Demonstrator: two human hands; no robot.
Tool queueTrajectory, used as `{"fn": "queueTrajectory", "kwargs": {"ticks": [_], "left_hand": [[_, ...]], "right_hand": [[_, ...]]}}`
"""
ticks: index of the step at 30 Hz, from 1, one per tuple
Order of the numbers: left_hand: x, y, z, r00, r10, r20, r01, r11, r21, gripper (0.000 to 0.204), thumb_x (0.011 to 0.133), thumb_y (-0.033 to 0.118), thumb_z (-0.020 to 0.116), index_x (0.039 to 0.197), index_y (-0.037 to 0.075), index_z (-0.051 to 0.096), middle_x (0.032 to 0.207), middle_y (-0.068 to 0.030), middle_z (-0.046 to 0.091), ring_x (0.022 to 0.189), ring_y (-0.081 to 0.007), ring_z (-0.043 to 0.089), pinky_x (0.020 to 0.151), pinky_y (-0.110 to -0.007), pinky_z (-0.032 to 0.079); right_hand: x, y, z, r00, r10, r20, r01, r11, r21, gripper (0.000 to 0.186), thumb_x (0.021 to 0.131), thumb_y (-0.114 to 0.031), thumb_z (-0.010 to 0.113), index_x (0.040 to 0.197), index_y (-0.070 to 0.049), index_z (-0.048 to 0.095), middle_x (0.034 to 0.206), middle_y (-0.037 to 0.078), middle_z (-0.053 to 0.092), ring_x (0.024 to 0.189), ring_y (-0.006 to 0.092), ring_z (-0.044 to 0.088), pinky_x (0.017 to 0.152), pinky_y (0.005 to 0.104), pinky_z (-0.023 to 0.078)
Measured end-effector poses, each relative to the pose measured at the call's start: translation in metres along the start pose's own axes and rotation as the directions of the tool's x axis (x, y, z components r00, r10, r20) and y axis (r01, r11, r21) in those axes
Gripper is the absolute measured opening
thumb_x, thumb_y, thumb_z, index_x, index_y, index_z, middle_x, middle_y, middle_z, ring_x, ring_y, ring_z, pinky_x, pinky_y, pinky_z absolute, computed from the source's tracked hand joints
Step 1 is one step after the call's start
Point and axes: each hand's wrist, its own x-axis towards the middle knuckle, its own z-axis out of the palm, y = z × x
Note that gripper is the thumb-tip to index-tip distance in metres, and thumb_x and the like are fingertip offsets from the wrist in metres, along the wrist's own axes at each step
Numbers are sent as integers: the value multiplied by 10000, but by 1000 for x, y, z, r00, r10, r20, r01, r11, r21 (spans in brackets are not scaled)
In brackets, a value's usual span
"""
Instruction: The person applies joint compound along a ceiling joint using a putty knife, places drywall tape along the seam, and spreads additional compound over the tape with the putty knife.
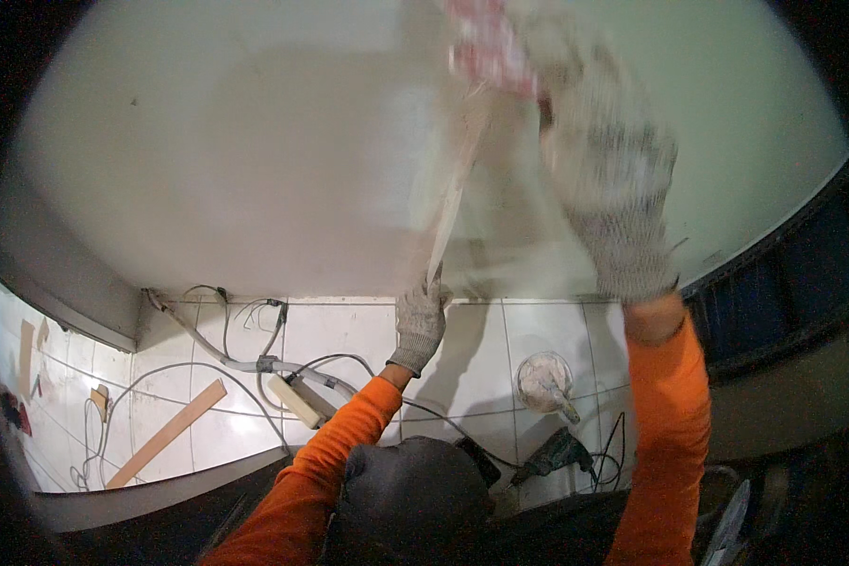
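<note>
My left hand [420,325], in a grey knitted glove, is closed around the lower end of a long, thin, pale strip [457,184]. The strip slants up in front of the pale wall [255,160], its upper end beneath a blurred red and white thing [491,52]. Beside that, my gloved right hand [608,151] is raised high and smeared by motion. Whether its fingers grip the red and white thing cannot be made out. Both my sleeves are orange.
On the white tiles [340,330] lie cables, a power strip [297,401] and a flat wooden piece [170,432]. To the right are a round container [538,363] of pale material and a dark power tool [555,453]. A dark rounded cloth shape [410,491] fills the lower middle.
</note>
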Motion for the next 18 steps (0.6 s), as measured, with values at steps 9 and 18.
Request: {"fn": "queueTrajectory", "kwargs": {"ticks": [9,18], "left_hand": [[-7,-12,20,995,48,-89,-54,997,-63,850,871,54,675,1613,171,277,1126,-171,639,924,-384,641,782,-522,510],[-3,-27,11,985,87,-145,-76,994,85,437,961,163,613,1371,43,519,1308,-215,554,1050,-389,575,881,-530,469]], "right_hand": [[-12,-56,29,944,-36,327,17,998,61,659,938,-183,577,1555,-53,384,1593,158,408,1444,265,431,1153,399,410],[-43,-76,12,696,-241,676,-10,938,346,661,1004,-320,518,1591,-71,342,1618,165,376,1466,302,401,1191,413,358]]}}
